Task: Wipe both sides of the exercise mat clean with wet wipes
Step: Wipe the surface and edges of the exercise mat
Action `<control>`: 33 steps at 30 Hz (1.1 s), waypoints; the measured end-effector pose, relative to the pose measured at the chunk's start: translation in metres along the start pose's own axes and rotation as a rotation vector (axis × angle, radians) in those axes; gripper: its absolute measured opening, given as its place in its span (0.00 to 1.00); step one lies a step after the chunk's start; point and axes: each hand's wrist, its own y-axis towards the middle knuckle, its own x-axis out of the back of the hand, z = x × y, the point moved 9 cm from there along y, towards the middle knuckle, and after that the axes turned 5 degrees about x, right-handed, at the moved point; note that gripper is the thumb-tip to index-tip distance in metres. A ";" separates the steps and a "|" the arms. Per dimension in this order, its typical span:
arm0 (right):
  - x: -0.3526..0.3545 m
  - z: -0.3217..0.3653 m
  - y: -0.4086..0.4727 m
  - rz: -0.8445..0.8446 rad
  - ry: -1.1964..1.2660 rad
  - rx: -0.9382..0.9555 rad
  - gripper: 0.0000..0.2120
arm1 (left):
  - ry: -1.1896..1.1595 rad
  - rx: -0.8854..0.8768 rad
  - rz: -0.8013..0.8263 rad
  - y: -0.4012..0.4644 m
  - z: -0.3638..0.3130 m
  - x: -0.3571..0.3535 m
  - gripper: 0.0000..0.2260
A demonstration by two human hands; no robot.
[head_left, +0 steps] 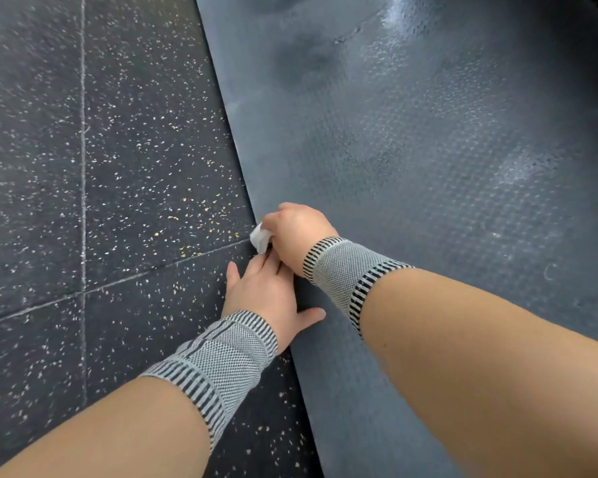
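Note:
A dark grey textured exercise mat [411,160] lies flat across the right and centre of the view, with shiny wet patches near its top and right. My right hand [296,236] grips a crumpled white wet wipe [260,238] and holds it at the mat's left edge. Just below it, my left hand [266,291] lies flat with straight fingers, pressing on that same edge where the mat meets the floor. Both wrists wear grey striped knit bands.
Black rubber floor tiles [101,167] with white and yellow specks fill the left side, with pale seams between them. The mat's left edge [232,119] runs diagonally from the top centre down to the bottom.

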 end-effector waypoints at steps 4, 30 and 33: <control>-0.006 -0.022 -0.007 0.061 -0.014 -0.060 0.07 | 0.006 0.023 0.053 0.001 -0.001 0.002 0.44; 0.072 -0.176 -0.112 -0.385 -0.077 -0.745 0.14 | 0.128 0.103 0.256 0.014 -0.007 -0.013 0.51; 0.034 -0.103 -0.086 -0.247 -0.115 -0.317 0.13 | 0.190 0.109 0.253 0.019 -0.013 -0.007 0.49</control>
